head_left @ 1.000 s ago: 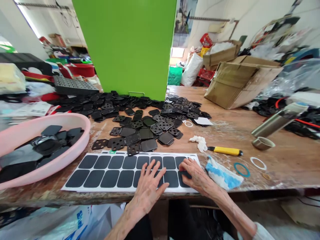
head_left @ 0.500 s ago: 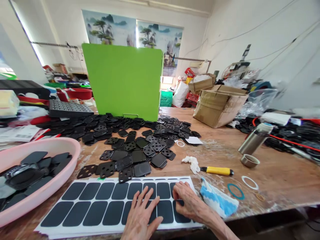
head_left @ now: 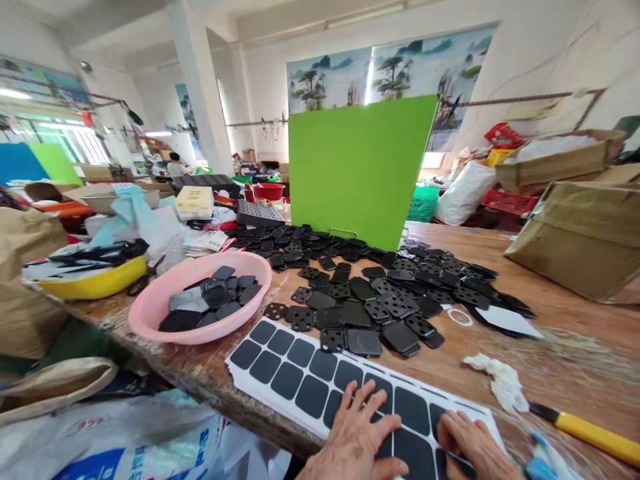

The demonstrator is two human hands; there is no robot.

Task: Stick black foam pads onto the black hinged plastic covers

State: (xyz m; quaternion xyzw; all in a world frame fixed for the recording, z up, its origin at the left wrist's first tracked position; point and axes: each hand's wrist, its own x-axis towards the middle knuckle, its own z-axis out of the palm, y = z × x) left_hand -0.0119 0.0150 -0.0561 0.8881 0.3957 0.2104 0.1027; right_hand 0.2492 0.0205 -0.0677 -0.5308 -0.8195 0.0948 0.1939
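Observation:
My left hand (head_left: 356, 437) lies flat with fingers spread on a white sheet (head_left: 240, 364) of dark rounded-square pads at the table's near edge. My right hand (head_left: 473, 448) rests beside it at the sheet's right end, fingertips curled down onto a pad; I cannot tell whether it grips anything. Behind the sheet lies a heap of black perforated plastic plates (head_left: 373, 301). A pink basin (head_left: 150, 311) with several dark pads stands at the left.
A green upright board (head_left: 360, 167) stands behind the heap. A yellow-handled knife (head_left: 587, 431), a crumpled white tissue (head_left: 503, 383) and a white ring (head_left: 460, 317) lie at the right. Cardboard boxes (head_left: 580, 233) stand at far right, a yellow tray (head_left: 87, 283) at left, bags below.
The camera has lifted and swung left, so the room's left side shows and the hands sit at the bottom right. Both hands stay on the pad sheet.

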